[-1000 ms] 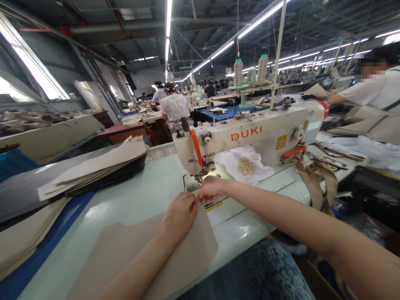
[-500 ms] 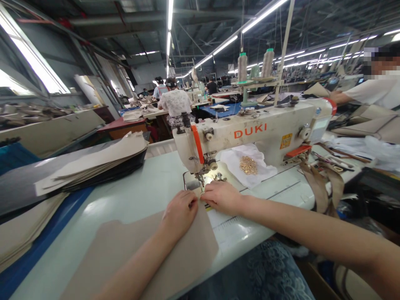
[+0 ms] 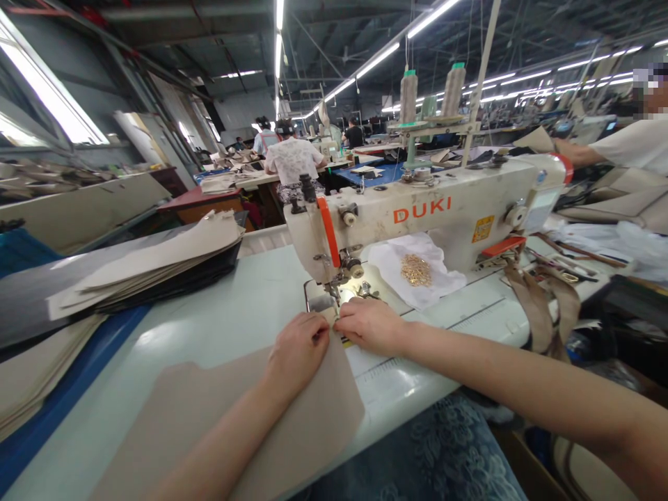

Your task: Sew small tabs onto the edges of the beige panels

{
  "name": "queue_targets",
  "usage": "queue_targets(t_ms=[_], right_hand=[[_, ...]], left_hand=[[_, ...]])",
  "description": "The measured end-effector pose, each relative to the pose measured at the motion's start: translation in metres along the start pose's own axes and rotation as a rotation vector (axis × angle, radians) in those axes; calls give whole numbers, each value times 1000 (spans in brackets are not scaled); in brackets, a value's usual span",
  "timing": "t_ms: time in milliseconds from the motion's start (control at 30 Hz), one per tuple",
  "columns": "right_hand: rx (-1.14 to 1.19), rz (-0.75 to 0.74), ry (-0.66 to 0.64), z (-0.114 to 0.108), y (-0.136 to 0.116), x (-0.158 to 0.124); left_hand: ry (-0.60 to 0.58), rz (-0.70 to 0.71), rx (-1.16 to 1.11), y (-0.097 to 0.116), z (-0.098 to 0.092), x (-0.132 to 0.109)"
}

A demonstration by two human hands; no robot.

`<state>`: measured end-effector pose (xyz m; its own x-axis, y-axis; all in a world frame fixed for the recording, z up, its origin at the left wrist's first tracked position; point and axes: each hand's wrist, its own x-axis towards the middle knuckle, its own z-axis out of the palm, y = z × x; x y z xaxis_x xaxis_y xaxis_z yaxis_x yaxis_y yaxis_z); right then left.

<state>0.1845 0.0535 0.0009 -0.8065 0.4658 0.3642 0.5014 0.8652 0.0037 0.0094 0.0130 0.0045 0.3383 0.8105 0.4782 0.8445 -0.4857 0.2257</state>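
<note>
Beige fabric (image 3: 318,410) looks mostly unsewn, left hand (image 3: 298,351) pressing it flat, right hand (image 3: 368,325) seemingly pinching its edge just before the needle (image 3: 335,292).

Reaching forward with both bare arms, bringing the hands together at the fingertips.

Resting the left hand (image 3: 298,351) palm down, raising the knuckles slightly and bending the fingers down at their tips; laying the right hand (image 3: 368,325) palm down just beside it, touching thumb to left fingertips, tucking the other fingers out of view beyond the knuckles. Extending the left forearm (image 3: 224,438) straight up from below; angling the right forearm (image 3: 495,379) in from the lower right.
</note>
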Motion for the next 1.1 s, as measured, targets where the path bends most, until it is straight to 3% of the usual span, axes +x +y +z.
queue_targets(t_ms=[133,367,500,600,800,1100], right_hand=[[-32,-80,-24,-4,3,0],[-172,-465,-81,-25,4,-9],[-192,-604,-98,-23,2,-8],[-166,-588,-75,-15,2,-6],[-17,-365,-78,-6,-2,-10],[112,-328,-30,-3,-4,-11]], left_hand=[[-14,-6,0,1,-2,1],[1,24,22,-2,1,-2],[29,51,32,-4,2,-3],[45,74,36,-4,3,-4],[60,71,14,-5,3,-5],[67,124,42,-7,4,-3]])
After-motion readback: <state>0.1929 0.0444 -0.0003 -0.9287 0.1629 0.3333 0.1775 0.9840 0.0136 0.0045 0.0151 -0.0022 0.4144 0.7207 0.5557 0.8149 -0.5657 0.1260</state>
